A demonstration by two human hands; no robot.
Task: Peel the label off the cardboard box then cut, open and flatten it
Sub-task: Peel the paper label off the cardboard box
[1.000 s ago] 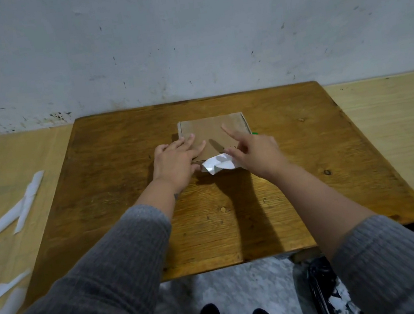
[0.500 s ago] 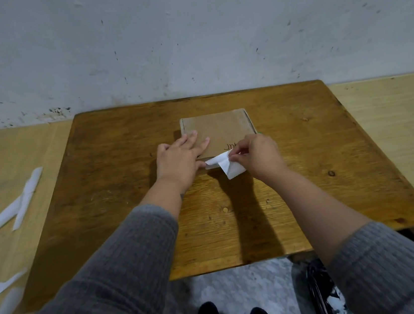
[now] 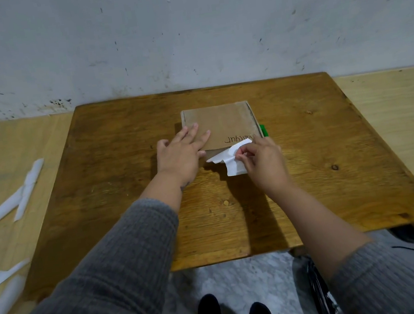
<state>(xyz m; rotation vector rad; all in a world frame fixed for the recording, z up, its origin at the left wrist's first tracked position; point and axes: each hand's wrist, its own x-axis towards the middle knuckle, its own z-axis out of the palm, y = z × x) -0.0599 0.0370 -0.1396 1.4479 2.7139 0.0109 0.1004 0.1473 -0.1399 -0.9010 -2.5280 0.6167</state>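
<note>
Cardboard box (image 3: 218,125) lies flat mid-counter (image 3: 333,166). Head view: its white label (image 3: 229,157) trails off the near edge, toward the person, pinched in the right hand's (image 3: 264,159) grip; the left hand (image 3: 183,152) presses flat-fingered on the box. One box, one label, about five white strips (image 3: 24,190) lying well left.

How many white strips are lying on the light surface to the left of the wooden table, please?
4, as far as shows: two crossing strips farther back, one strip nearer, and another at the frame's edge. More may lie outside the view.
</note>
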